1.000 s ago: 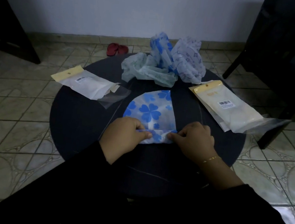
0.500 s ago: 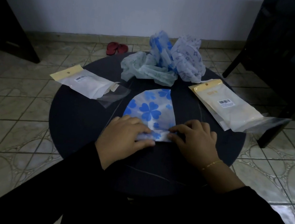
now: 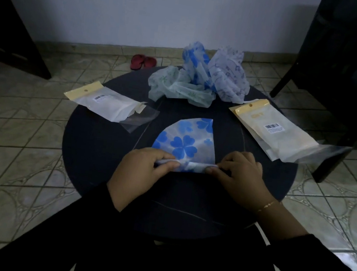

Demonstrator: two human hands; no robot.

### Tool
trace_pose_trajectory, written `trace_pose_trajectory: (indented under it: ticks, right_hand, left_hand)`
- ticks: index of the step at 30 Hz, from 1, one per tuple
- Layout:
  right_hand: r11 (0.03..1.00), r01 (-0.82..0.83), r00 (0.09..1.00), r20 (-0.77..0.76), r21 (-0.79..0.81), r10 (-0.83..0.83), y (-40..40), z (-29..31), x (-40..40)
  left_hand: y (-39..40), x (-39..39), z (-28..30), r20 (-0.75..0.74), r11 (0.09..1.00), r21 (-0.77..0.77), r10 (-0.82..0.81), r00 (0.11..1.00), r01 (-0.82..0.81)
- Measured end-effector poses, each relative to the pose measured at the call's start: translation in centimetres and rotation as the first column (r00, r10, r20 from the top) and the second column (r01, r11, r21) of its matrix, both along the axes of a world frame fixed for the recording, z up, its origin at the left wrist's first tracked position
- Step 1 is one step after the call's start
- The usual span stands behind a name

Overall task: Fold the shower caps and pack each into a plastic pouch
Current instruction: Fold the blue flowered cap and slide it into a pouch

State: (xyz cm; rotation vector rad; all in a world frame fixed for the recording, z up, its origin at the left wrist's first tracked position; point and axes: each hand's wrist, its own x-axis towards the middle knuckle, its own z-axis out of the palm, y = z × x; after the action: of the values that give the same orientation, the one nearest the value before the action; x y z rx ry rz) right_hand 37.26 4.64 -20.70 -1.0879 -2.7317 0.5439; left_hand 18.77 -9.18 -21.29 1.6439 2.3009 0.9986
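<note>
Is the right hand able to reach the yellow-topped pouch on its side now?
Probably yes, once freed: the right hand now pinches the blue-flowered cap, and nothing lies between it and the pouch.

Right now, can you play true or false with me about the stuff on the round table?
1. Both hands, left hand and right hand, pinch the near edge of the blue clover shower cap. True.
2. The cap is already inside a pouch. False: it lies on the dark round table.
3. Three crumpled shower caps sit at the table's far side. True.
4. The yellow-topped pouches lie only on the right. False: another pouch lies on the left.
5. Red slippers are on the table. False: they are on the floor.
</note>
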Motion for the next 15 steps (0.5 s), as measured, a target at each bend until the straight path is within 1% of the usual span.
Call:
trace_pose_trajectory:
  ticks: [3, 5, 6, 10, 12, 14, 15]
  right_hand:
    - [0.982, 0.144, 0.986, -0.069, -0.124, -0.153, 0.0, 0.2, -0.8]
    - [0.962, 0.218, 0.968, -0.088, -0.167, -0.235, -0.1, 0.2, -1.3]
    - [0.952, 0.246, 0.96, -0.09, -0.182, -0.266, -0.1, 0.2, -1.5]
    - [0.922, 0.336, 0.935, -0.052, -0.191, -0.351, -0.2, 0.0, -2.1]
    - [0.916, 0.363, 0.924, -0.057, -0.17, -0.377, -0.2, 0.0, -2.1]
    - [0.93, 0.341, 0.932, -0.078, -0.135, -0.354, -0.4, 0.0, -2.1]
    - [0.944, 0.31, 0.945, -0.077, -0.114, -0.319, -0.5, 0.0, -2.0]
  left_hand:
    - [0.9, -0.5, -0.2, 0.107, 0.995, -0.054, 0.093, 0.99, -0.087]
    - [1.3, -0.8, -0.4, 0.12, 0.989, -0.086, 0.127, 0.985, -0.118]
    - [1.5, -0.8, -0.6, 0.096, 0.986, -0.101, 0.14, 0.985, -0.13]
    - [2.1, -0.5, -0.7, -0.044, 0.973, -0.168, 0.153, 0.987, -0.158]
    - [2.1, -0.3, -0.5, -0.171, 0.967, -0.181, 0.151, 0.974, -0.181]
    - [2.0, -0.2, -0.6, -0.33, 0.976, -0.11, 0.142, 0.933, -0.187]
    - [2.0, -0.1, -0.7, -0.386, 0.984, -0.066, 0.129, 0.913, -0.167]
